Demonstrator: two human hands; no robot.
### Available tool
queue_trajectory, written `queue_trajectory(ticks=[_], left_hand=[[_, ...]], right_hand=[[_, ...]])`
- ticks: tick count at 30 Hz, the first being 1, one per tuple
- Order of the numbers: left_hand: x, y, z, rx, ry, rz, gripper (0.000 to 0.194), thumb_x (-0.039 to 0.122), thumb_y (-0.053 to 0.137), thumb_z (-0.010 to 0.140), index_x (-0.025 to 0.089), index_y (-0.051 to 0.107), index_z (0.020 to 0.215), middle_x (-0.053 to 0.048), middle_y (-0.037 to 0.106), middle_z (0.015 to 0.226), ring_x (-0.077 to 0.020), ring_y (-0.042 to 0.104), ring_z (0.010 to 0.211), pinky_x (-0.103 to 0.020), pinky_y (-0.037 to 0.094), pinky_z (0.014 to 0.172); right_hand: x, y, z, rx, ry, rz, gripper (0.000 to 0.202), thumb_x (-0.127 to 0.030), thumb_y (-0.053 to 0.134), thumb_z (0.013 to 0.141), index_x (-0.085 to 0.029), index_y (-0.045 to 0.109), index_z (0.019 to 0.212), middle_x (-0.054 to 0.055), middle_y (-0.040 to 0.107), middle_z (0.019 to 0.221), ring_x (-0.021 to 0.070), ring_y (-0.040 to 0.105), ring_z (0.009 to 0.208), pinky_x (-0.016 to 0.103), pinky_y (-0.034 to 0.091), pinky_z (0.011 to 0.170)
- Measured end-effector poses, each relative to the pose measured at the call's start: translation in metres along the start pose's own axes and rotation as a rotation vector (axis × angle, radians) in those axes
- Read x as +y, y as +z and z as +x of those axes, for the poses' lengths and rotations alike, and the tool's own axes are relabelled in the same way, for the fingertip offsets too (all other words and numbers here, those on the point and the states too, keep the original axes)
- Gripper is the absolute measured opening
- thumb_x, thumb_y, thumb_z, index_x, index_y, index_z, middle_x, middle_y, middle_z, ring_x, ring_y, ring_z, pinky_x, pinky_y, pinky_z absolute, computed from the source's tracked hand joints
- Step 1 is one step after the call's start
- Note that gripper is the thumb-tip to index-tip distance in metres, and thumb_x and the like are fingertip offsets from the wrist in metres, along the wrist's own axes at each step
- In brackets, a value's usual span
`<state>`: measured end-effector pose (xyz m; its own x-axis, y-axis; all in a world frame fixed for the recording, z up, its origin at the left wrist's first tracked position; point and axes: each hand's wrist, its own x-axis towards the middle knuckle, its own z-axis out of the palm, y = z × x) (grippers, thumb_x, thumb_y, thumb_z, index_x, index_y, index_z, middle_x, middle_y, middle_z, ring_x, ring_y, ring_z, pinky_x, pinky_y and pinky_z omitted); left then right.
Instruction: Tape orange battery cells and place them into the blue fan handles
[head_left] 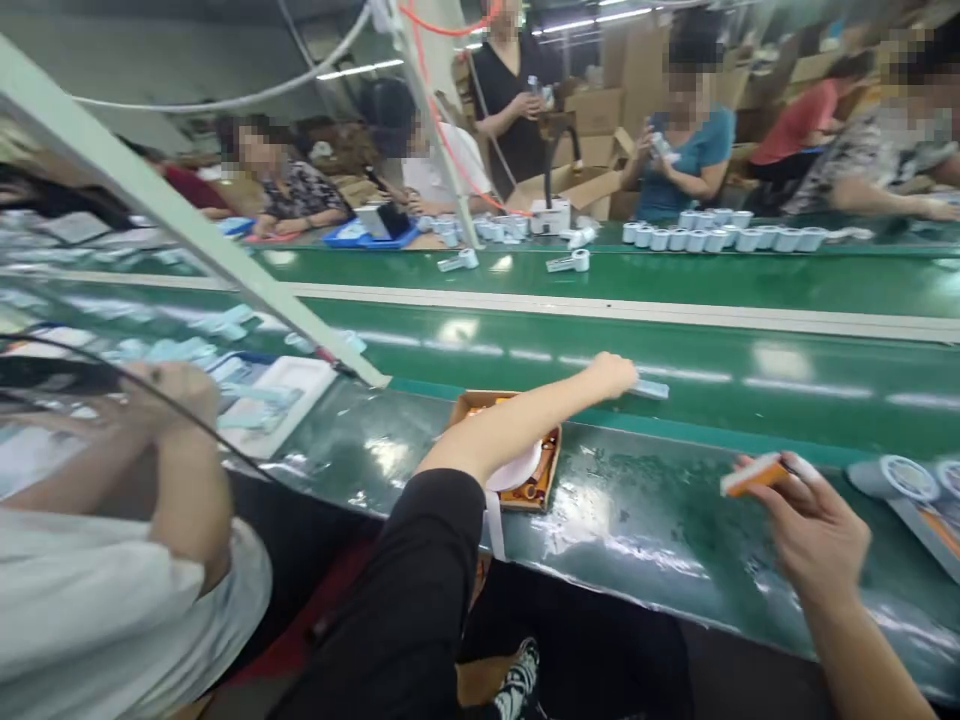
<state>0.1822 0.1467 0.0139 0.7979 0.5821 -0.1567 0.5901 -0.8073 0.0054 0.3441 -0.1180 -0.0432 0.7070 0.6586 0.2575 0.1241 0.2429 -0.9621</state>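
Observation:
My left hand point(615, 375) reaches out over the green conveyor belt, its fingers closed at one end of a pale blue plastic piece point(651, 388) that sticks out to the right. The far side of those fingers is hidden. Above the near work surface, my right hand point(821, 530) pinches a small orange-and-white block point(754, 476) between thumb and fingers. Something white, perhaps a finger cover, shows at one of its fingertips. Beneath my left forearm sits a shallow cardboard box point(553, 470) with orange and brown parts and a white round item, partly hidden.
Pale blue cup-shaped parts point(896, 478) lie at the right edge. A slanted metal post point(187, 235) crosses the left side. A co-worker's arms point(184, 450) work close by on the left, near a white tray point(300, 385). Several people sit or stand across the belt.

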Motion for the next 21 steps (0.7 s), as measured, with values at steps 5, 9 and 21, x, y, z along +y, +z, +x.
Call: queue_trajectory(ticks=[5,9,21], left_hand=[[-0.007,0.013,-0.004,-0.047,0.165,0.068,0.023,0.016,0.06,0.108,0.016,0.073,0.126,-0.011,0.072,0.129,-0.0269,0.065,0.127,-0.047,0.055,0.109],[-0.01,0.026,0.009,-0.064,0.284,0.081,0.017,0.01,0.067,0.096,0.016,0.08,0.105,-0.016,0.072,0.133,-0.0324,0.06,0.134,-0.045,0.05,0.114],[-0.007,0.02,0.067,-0.265,0.159,0.067,0.019,0.034,0.075,0.088,0.033,0.085,0.103,-0.003,0.081,0.1,-0.0224,0.074,0.099,-0.026,0.054,0.091]], right_hand=[[-0.005,0.012,0.032,-0.058,-0.024,-0.037,0.044,-0.039,0.097,0.068,-0.04,0.083,0.109,0.002,0.085,0.098,0.0422,0.083,0.097,0.073,0.064,0.1],[0.005,0.056,0.072,-0.237,0.037,-0.039,0.044,-0.044,0.089,0.071,-0.028,0.083,0.112,0.001,0.086,0.1,0.0343,0.083,0.101,0.061,0.064,0.104],[0.063,0.082,0.119,-0.457,-0.14,-0.45,0.039,-0.048,0.072,0.087,-0.017,0.086,0.106,0.003,0.081,0.088,0.0232,0.074,0.085,0.029,0.059,0.082]])
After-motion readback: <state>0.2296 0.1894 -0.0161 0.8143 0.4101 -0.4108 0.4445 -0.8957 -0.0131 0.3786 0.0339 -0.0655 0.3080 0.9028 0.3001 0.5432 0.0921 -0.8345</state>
